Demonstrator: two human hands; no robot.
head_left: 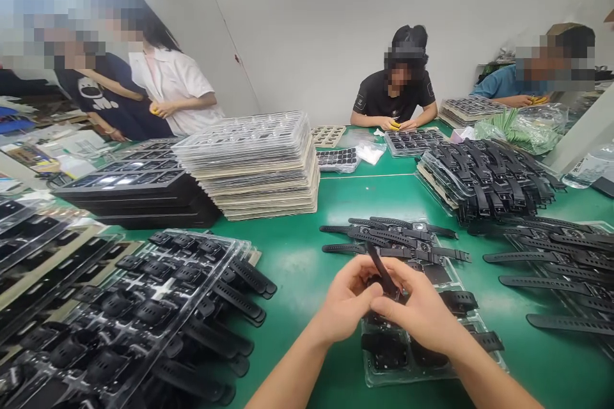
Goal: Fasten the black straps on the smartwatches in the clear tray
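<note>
Both of my hands meet low in the middle over a clear plastic tray (432, 374) of black watch parts. My left hand (346, 299) and my right hand (418, 310) pinch the same black watch (382, 273), whose strap sticks up and away between the thumbs. Just beyond them lie several black watches with straps spread flat (393, 239) on the green table (297, 255).
Trays of black watches (144, 307) fill the left, a tall stack of clear and beige trays (254, 163) stands behind, black trays (139, 188) beside it. More watch piles (489, 179) and straps (556, 268) lie right. Several seated and standing people work across the table.
</note>
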